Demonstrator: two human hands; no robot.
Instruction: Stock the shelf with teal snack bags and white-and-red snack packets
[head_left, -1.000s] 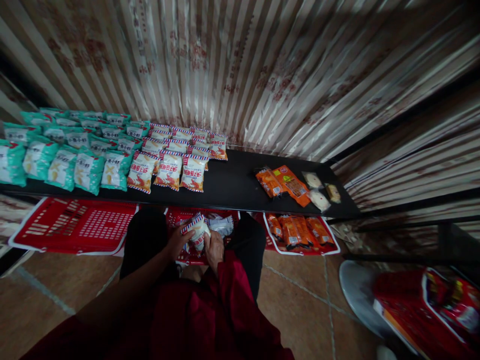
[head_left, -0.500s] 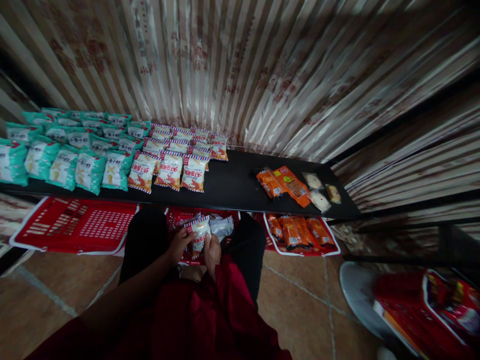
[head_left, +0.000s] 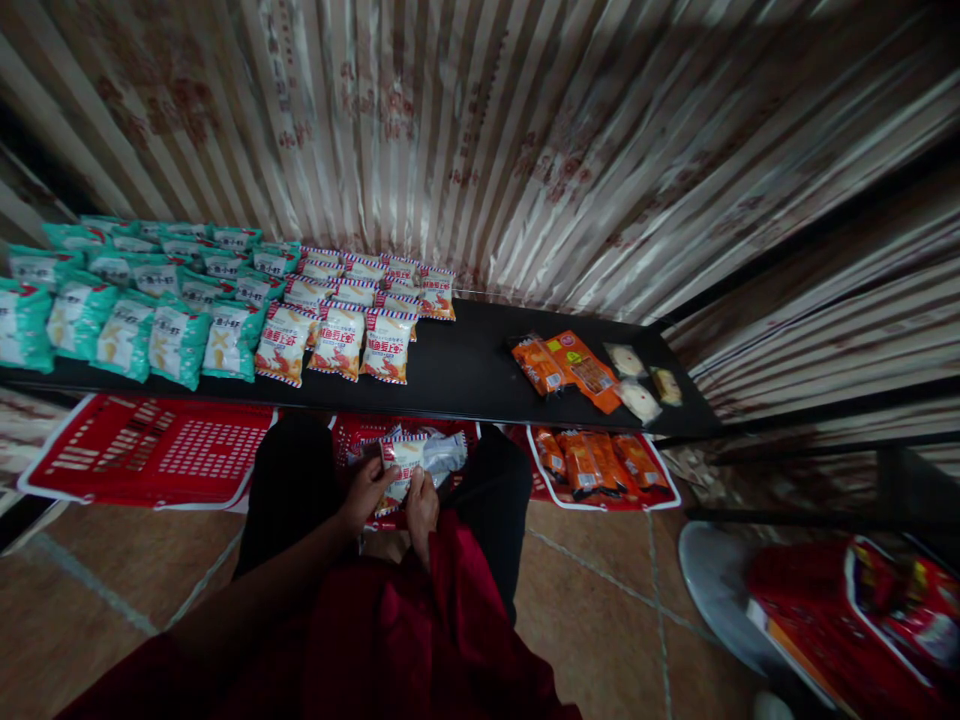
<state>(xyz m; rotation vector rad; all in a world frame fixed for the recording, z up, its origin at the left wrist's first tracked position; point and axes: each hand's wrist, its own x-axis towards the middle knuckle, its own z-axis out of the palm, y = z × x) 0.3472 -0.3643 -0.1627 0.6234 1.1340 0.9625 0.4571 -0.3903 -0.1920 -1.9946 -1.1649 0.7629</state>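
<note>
Between my knees, a white snack bag [head_left: 403, 458] with a striped edge and red lettering is held in both hands. My left hand [head_left: 367, 492] grips its left side, and my right hand [head_left: 422, 508] pinches the lower right. Below it is a red basket [head_left: 352, 432] with more packets, among them a silvery one [head_left: 446, 453]. On the black shelf [head_left: 465, 365] in front of me, matching white-and-orange snack bags [head_left: 337, 341] stand in rows. Teal snack bags [head_left: 178, 342] fill the shelf to their left.
Orange packets [head_left: 579, 370] and small clear-wrapped items [head_left: 637, 400] lie on the shelf's right part. Under it are a red basket of orange packets [head_left: 592, 465] and another red basket [head_left: 202, 450]. A grey stool [head_left: 716, 585] and a red basket [head_left: 817, 600] stand lower right. A striped curtain [head_left: 450, 130] hangs behind.
The held snack bag has turned a little and shifted slightly to the right, with my left hand moving along with it. The bags on the shelf have stayed in place.
</note>
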